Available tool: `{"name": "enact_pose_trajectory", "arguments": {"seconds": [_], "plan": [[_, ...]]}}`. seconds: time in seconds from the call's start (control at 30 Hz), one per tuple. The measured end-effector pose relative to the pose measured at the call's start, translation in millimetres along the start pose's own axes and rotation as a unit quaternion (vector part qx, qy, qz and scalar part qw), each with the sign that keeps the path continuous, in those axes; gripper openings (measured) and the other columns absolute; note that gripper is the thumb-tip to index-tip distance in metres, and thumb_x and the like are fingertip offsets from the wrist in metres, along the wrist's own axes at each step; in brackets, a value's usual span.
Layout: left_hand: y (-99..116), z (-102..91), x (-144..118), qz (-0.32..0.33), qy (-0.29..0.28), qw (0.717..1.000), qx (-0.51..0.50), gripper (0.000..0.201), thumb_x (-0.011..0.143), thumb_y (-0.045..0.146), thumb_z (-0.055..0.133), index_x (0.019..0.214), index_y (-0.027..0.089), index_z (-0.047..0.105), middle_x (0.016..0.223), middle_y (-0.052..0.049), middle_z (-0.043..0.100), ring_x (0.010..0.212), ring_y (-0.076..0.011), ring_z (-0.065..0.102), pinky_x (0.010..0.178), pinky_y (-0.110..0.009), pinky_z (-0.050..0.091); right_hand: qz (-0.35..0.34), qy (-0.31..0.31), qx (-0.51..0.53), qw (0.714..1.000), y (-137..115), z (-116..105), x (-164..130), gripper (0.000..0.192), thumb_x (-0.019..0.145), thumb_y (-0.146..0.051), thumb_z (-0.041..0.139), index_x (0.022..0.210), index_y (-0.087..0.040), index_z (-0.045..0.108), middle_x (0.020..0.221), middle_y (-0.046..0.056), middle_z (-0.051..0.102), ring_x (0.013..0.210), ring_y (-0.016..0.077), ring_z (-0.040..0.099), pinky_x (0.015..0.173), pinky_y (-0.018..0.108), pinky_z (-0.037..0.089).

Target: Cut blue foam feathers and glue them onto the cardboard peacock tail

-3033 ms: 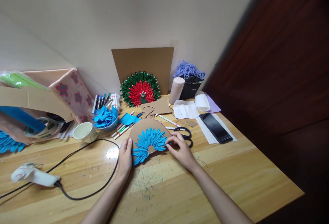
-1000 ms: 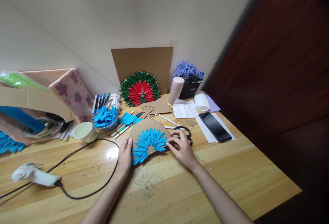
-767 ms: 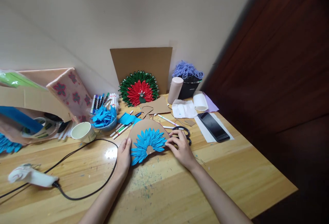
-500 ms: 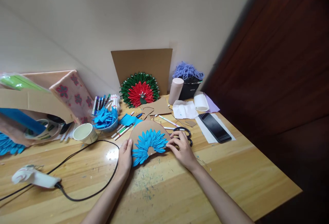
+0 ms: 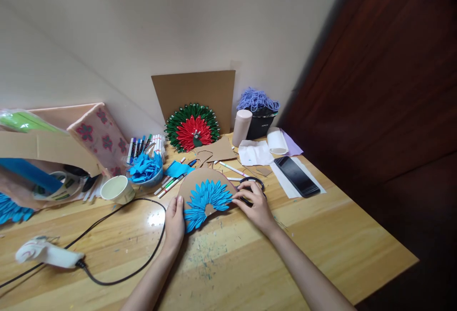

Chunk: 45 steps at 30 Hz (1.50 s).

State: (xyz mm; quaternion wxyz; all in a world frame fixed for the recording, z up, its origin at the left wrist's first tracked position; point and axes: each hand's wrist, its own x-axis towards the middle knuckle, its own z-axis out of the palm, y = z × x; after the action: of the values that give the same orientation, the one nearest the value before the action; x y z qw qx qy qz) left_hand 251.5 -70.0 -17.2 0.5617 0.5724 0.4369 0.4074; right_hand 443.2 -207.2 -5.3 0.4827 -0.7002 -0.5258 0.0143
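Observation:
A half-round cardboard piece [image 5: 197,176] is tilted up above the table, its face covered with fanned blue petals [image 5: 209,201]. My left hand [image 5: 175,218] grips its left edge, thumb on the front and fingers behind. At the right edge, my right hand [image 5: 255,205] has thumb and forefinger pinched together by the outermost petals, touching the cardboard's border. Black-handled scissors [image 5: 262,182] lie just behind the right hand, partly hidden by it. A bowl of blue cut strips [image 5: 145,168] stands behind the left hand.
A white glue gun [image 5: 50,252] with a looping black cord [image 5: 143,267] lies at left, near a paper cup [image 5: 117,190]. Markers [image 5: 171,186] are scattered behind the cardboard. A phone [image 5: 297,176] rests at right. A red-and-green petal fan [image 5: 193,127] leans at the back.
The view has shifted slightly. Both hands keep nearly the same hold on the cardboard piece, with the right fingers still at its right edge.

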Motion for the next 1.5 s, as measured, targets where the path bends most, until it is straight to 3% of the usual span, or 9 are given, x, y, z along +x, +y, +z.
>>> {"name": "enact_pose_trajectory", "arguments": {"seconds": [0.33,0.47,0.53,0.63,0.73,0.83,1.5], "plan": [[-5.8,-2.6,1.8,-0.015,-0.018,1.0,-0.013,0.035,0.07,0.05,0.058,0.074,0.015,0.06,0.07,-0.002,0.061,0.066,-0.0169,0.053,0.063,-0.026,0.042,-0.009,-0.005,0.012,1.0,-1.6,-1.0,0.1,0.006,0.077,-0.023,0.06,0.075,-0.022,0.066,0.089,0.006,0.054,0.091,0.0213,0.052,0.083,0.039,0.043],[-6.3,-2.5,1.9,-0.014,-0.017,1.0,-0.018,0.035,0.07,0.048,0.058,0.076,0.014,0.061,0.068,-0.001,0.06,0.064,-0.0163,0.053,0.061,-0.026,0.043,0.041,0.005,0.074,0.996,0.8,0.3,0.1,0.008,0.076,-0.028,0.061,0.079,-0.021,0.062,0.093,0.006,0.054,0.095,0.0213,0.053,0.086,0.039,0.044],[-6.2,-2.3,1.8,-0.011,-0.023,0.999,-0.024,0.034,0.071,0.047,0.058,0.079,0.014,0.061,0.07,-0.002,0.061,0.066,-0.0164,0.054,0.063,-0.026,0.044,0.104,0.008,0.156,0.982,3.2,2.1,0.0,0.019,0.075,-0.033,0.061,0.09,-0.021,0.058,0.099,0.007,0.055,0.094,0.0201,0.055,0.079,0.036,0.05],[-5.1,-2.1,1.2,-0.011,-0.021,0.999,-0.032,0.033,0.072,0.047,0.057,0.079,0.014,0.061,0.071,-0.002,0.061,0.068,-0.0166,0.055,0.064,-0.026,0.044,0.217,-0.019,0.277,0.936,5.3,5.4,-0.8,0.036,0.074,-0.042,0.06,0.1,-0.02,0.05,0.098,0.009,0.058,0.082,0.0181,0.06,0.058,0.029,0.055],[-3.8,-1.8,0.2,-0.017,-0.016,0.999,-0.035,0.032,0.072,0.046,0.057,0.077,0.014,0.06,0.071,-0.001,0.06,0.068,-0.0162,0.054,0.064,-0.026,0.043,0.29,-0.086,0.322,0.897,3.2,9.0,-2.1,0.037,0.073,-0.047,0.06,0.093,-0.016,0.052,0.081,0.006,0.063,0.065,0.0153,0.063,0.05,0.025,0.053],[-3.0,-1.6,-0.5,-0.014,-0.019,0.999,-0.037,0.031,0.073,0.046,0.057,0.077,0.015,0.059,0.071,0.0,0.06,0.066,-0.0154,0.053,0.063,-0.025,0.043,0.321,-0.13,0.329,0.879,-0.5,13.0,-3.1,0.038,0.072,-0.05,0.059,0.084,-0.015,0.056,0.064,0.002,0.063,0.051,0.012,0.06,0.047,0.023,0.051],[-2.1,-0.9,-1.1,0.002,-0.015,1.0,-0.014,0.034,0.073,0.049,0.055,0.074,0.015,0.059,0.069,0.0,0.058,0.065,-0.0148,0.051,0.062,-0.025,0.042,0.312,-0.104,0.337,0.882,0.4,21.1,-2.9,0.04,0.066,-0.053,0.064,0.08,-0.015,0.056,0.061,0.001,0.062,0.055,0.0146,0.062,0.054,0.026,0.052]]}}
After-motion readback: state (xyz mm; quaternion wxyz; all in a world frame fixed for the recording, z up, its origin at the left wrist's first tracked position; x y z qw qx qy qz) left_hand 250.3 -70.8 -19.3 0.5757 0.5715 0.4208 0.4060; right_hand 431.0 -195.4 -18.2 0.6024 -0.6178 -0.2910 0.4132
